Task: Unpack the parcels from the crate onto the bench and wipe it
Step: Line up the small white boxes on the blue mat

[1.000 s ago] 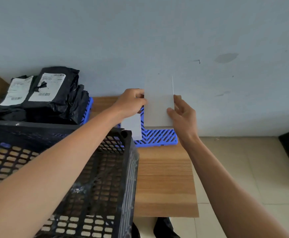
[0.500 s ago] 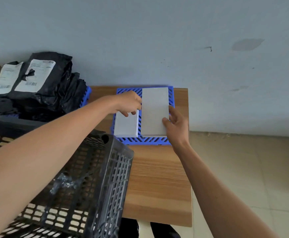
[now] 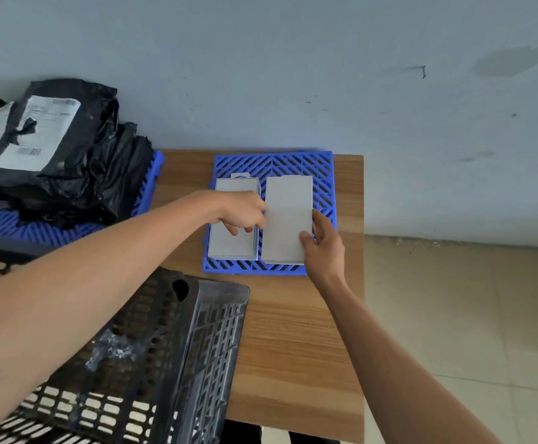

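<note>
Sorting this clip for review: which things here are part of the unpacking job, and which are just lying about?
Part of the job:
black crate
two white boxes on the blue mat
left hand, right hand
black-bagged parcels
wooden bench

Lying about:
wall
tiled floor

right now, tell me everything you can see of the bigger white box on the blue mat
The bigger white box is a plain, flat rectangle, seemingly cardboard, unmarked and closed. It lies flat on the blue slatted mat, long side pointing to the wall, beside a smaller white box. The right hand holds its right edge; the left hand touches its left edge.
</note>
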The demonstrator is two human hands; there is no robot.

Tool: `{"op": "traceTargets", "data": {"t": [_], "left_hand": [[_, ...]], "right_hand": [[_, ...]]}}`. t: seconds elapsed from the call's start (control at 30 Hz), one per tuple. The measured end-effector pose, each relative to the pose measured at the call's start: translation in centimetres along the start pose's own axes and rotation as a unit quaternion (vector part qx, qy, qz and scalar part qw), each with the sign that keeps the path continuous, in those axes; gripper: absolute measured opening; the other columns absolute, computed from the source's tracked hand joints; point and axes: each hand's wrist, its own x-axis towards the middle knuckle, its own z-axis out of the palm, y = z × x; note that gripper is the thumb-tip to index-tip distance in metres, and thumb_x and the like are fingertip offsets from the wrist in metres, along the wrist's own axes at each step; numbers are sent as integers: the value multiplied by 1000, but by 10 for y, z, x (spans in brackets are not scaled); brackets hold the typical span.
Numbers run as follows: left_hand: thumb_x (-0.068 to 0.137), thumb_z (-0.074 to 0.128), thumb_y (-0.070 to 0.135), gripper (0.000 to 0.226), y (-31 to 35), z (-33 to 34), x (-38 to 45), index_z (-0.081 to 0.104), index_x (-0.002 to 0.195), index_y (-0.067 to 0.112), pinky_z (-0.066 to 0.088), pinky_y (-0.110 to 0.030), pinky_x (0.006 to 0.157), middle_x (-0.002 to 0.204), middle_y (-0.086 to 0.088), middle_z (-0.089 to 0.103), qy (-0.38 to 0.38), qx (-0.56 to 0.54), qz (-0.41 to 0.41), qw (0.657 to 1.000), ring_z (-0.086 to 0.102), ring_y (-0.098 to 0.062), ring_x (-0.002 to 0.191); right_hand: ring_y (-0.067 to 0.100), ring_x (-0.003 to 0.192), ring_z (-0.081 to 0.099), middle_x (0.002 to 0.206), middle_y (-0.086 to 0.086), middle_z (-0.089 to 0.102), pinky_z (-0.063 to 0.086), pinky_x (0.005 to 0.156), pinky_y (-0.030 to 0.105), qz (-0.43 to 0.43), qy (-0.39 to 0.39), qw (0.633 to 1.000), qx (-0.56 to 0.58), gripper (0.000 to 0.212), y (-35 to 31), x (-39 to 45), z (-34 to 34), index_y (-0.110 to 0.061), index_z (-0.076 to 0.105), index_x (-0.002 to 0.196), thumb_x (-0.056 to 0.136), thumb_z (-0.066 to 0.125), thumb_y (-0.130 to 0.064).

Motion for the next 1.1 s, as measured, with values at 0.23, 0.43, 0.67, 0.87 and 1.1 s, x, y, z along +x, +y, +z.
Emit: {"op": "traceTargets", "data": {"t": [0.23,0.43,0.67,0.87,1.1], "left_hand": [[104,48,19,21,-2,0,4,67,109,12,58,-40,88,106,-12,55,-12,41,-16,999,52,-23,93],[107,46,21,39,-3,2,5,56,143,11,57,-40,90,89,-2,59,-14,45,5,999,56,-22,84],[105,50,21,38,-9,-13,0,58,142,15,51,-35,67,96,3,65,80,14,42,996,57,-20,78],[108,48,26,46,-30,-31,-12,46,152,15,43,-30,98,151,-3,51,101,33,19,994,55,-21,125],[107,46,29,50,-60,-40,-12,40,155,18,46,-43,105,150,-8,52,89,68,-25,993,56,-25,108]], "right_hand": [[-27,85,56,112,-23,62,45,61,0,7,-2,1000,-27,49,6,9,10,-21,48,149,102,52,-8],[-26,91,56,128,-10,62,48,62,4,9,-10,999,-29,48,9,10,9,-22,48,148,103,51,-9],[-29,82,53,130,-7,60,47,56,4,16,1,997,-69,49,11,11,10,-25,45,150,103,53,-13],[4,78,63,123,-6,61,47,51,7,6,18,994,-110,54,2,14,13,-26,44,152,101,56,-10],[24,140,42,155,6,46,41,111,38,-84,45,967,-236,53,-11,12,24,-15,49,149,98,58,-3]]}}
